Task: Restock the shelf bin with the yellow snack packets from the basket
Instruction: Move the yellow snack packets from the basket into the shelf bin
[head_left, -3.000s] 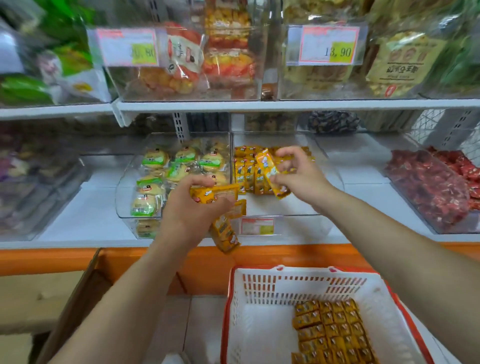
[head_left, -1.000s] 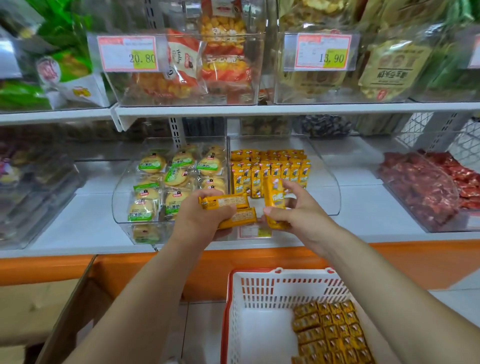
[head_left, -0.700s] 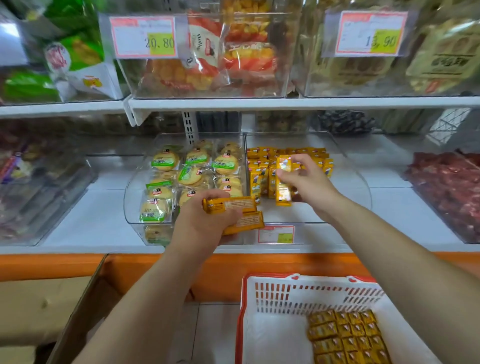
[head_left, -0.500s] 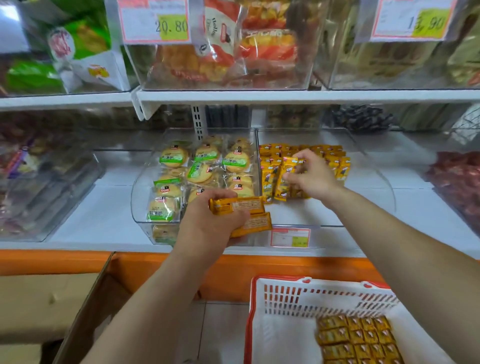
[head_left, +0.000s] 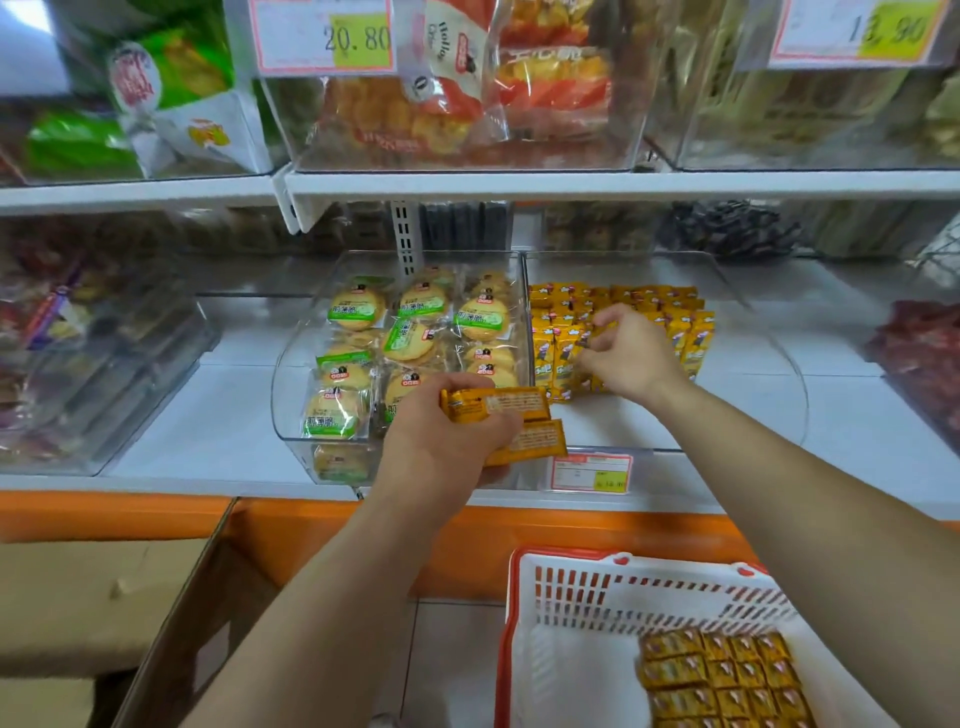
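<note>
While in left hand (head_left: 441, 447) — flat oblong packets (head_left: 519, 410)

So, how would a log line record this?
left hand: holds two yellow packets | right hand: pinches packet in shelf bin | basket: holds spare packets

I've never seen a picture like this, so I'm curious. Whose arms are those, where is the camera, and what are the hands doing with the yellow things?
There is no machine here, just a person filling a shop shelf. The camera sits on their head and looks down, so you see their own two arms. The left hand holds yellow snack packets; two show. The right hand reaches into the clear shelf bin, fingers at the row of packets standing there. Whether it pinches one, I cannot tell. Below, a white basket has spare packets. The next bin holds round cakes.
</note>
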